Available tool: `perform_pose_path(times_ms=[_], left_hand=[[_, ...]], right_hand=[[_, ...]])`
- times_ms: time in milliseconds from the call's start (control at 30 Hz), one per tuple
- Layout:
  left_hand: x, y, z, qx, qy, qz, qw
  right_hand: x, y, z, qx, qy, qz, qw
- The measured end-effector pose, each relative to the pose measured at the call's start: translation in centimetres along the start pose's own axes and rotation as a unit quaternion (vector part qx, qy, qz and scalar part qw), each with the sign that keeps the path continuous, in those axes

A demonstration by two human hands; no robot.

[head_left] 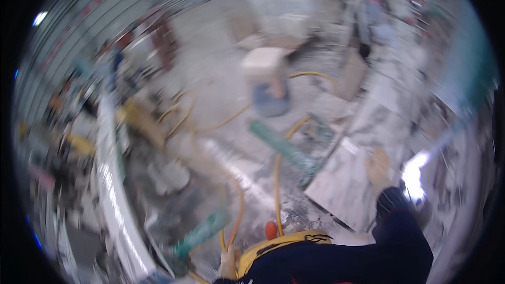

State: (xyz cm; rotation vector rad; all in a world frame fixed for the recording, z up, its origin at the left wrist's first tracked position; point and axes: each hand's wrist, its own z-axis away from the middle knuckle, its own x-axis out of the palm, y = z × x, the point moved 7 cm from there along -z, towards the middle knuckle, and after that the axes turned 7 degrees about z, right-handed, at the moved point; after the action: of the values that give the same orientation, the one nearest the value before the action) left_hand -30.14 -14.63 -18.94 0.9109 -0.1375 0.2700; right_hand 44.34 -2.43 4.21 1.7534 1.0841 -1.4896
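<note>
Motion smears the whole picture. My right hand [377, 168] lies on a grey-veined, pale stone slab [344, 179], its fingers seemingly stretched flat. Low in the picture, my left hand [228, 264] looks closed on a yellow hose [239, 194], though blur hides the separate fingers. A yellow apron [284, 243] covers my front, and a small orange-red round thing [271, 230] shows just beyond it. Bright light glares from a lamp [415, 176] to the right of my right hand.
A green beam [284, 150] reaches the slab; another green beam [202, 233] lies left. Hose loops cross the dusty floor. Ahead stands a pale box-shaped block on a blue-grey base [269, 100], with a white wrapped stack [281, 10] beyond. A long plastic-covered piece [108, 163] runs along the left.
</note>
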Motion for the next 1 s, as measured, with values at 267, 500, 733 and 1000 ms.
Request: perform_pose_path(times_ms=[267,500,733,1000], left_hand=[[1.2,1.9,-3.5,-0.104,0.115,-0.092,0.984],[2.6,3.8,-3.2,-0.117,0.120,-0.122,0.978],[2.0,4.6,-3.0,-0.119,0.125,-0.129,0.977],[1.4,4.3,-2.1,-0.122,0.142,-0.122,0.975]], right_hand=[[-2.3,-1.0,0.0,0.028,-0.018,-0.008,0.999],[-1.6,-0.6,-0.5,0.039,-0.012,-0.009,0.999],[-1.4,-0.4,-0.9,0.045,-0.021,-0.014,0.999],[-1.4,-0.2,-1.5,0.050,-0.034,-0.003,0.998]])
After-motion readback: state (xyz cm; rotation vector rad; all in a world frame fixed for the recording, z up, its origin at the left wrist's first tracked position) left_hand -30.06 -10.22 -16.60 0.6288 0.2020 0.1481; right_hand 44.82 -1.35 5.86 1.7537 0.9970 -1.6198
